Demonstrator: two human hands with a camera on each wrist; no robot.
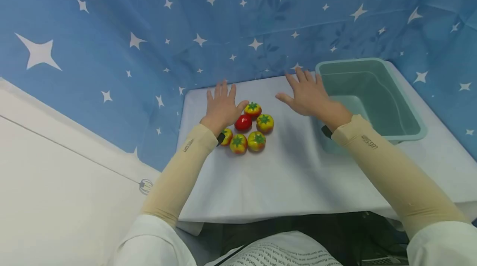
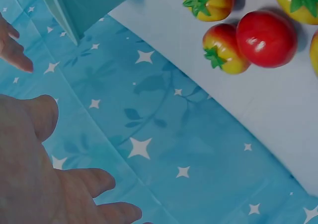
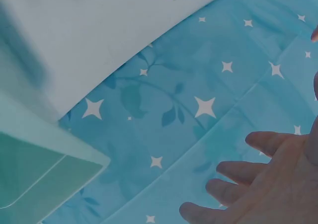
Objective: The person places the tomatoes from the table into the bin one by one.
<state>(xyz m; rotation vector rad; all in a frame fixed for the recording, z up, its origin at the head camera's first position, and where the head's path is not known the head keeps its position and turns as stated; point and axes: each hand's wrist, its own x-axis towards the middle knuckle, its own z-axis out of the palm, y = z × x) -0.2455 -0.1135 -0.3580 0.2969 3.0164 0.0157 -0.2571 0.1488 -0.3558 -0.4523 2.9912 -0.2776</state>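
Observation:
My left hand (image 1: 222, 111) hovers with fingers spread above the back left of the table, holding nothing. Beside its thumb lies a cluster of glossy yellow-and-red toy fruits (image 1: 256, 141) with green leafy tops, shaped like tomatoes or persimmons. One plain red fruit (image 1: 243, 123) sits among them, its green top not showing; the left wrist view has it (image 2: 267, 38) against a yellow-and-red neighbour (image 2: 226, 48). My right hand (image 1: 306, 94), also spread and holding nothing, is raised near the left wall of a teal plastic tub (image 1: 372, 65). In the right wrist view its fingers (image 3: 243, 173) point left.
The open tub stands at the right of the table, its inside showing no contents. A white cloth (image 1: 283, 187) covers the table. Behind it and on both sides hangs a blue curtain (image 1: 231, 17) with white stars, close to the table's back edge.

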